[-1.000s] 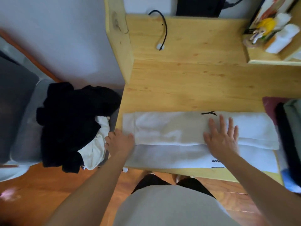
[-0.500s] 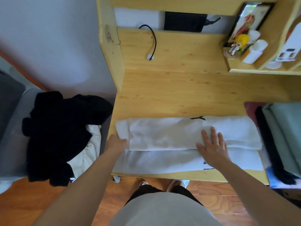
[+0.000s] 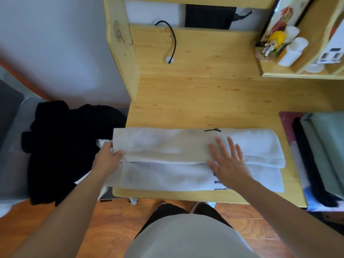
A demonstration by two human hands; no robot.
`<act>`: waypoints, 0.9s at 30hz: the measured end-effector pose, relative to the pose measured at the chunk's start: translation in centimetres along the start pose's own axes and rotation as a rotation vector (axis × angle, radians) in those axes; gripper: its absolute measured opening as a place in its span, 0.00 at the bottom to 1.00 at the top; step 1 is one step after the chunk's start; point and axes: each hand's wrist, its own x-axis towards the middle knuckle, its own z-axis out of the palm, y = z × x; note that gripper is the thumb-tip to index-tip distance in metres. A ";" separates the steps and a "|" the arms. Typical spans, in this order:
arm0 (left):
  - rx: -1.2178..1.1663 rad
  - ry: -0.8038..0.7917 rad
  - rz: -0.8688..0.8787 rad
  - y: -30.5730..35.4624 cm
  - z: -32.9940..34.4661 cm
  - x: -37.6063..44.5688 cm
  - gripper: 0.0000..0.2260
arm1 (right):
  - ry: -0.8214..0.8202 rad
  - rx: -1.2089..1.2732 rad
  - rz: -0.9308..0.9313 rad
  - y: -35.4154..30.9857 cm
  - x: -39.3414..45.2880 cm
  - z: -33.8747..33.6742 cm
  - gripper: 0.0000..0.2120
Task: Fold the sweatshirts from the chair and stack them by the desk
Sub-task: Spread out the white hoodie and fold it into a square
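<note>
**Folding a white sweatshirt on the surface**

Lying near the front edge of the wooden surface (image 3: 214,101), the white sweatshirt (image 3: 167,146) is seen folded into a long band, its long axis running left to right, parallel to that edge. One end points toward the chair (image 3: 13,155), the other toward the folded stack (image 3: 320,146) at the right. Its left end is gripped by the left hand (image 3: 108,155), thumb on top and fingers curled under the cloth. The right hand (image 3: 229,162) is laid flat on the band right of centre, fingers (image 3: 221,146) straight and spread, pointing away from the person. A black garment (image 3: 70,146) is heaped on the chair over a white one (image 3: 101,143).
</note>
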 end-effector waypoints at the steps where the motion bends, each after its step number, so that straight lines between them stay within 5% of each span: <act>1: 0.008 0.007 -0.008 0.0 -1.0 0.0 0.13 | -0.017 -0.035 -0.042 -1.1 0.3 0.7 0.32; 6: -0.047 -0.098 0.002 2.3 -4.8 -1.1 0.10 | -0.136 -0.023 0.016 -3.7 1.0 3.0 0.32; 10: -0.329 -0.225 -0.100 5.9 -6.6 -3.4 0.10 | -0.190 -0.002 0.035 -3.7 0.9 2.5 0.32; 13: -0.507 -0.321 -0.100 8.9 -7.2 -5.6 0.10 | -0.357 0.074 0.018 -3.2 0.9 0.0 0.43; 15: -0.558 -0.397 -0.059 11.2 -7.0 -7.1 0.08 | -0.352 0.338 0.087 -2.9 0.7 -4.5 0.42; 18: -0.578 -0.476 0.057 15.9 -5.5 -9.6 0.05 | -0.332 1.110 0.306 -2.6 1.3 -13.8 0.27; 20: -0.576 -0.469 0.152 19.5 -3.5 -11.4 0.10 | -0.349 1.509 0.316 -2.3 1.6 -19.0 0.29; 23: -0.517 -0.428 0.311 24.7 0.3 -15.3 0.08 | -0.511 1.681 0.231 -2.0 2.0 -23.1 0.30; 27: -0.499 -0.521 0.401 27.5 5.4 -17.7 0.12 | -0.422 1.692 0.385 0.4 1.6 -22.1 0.16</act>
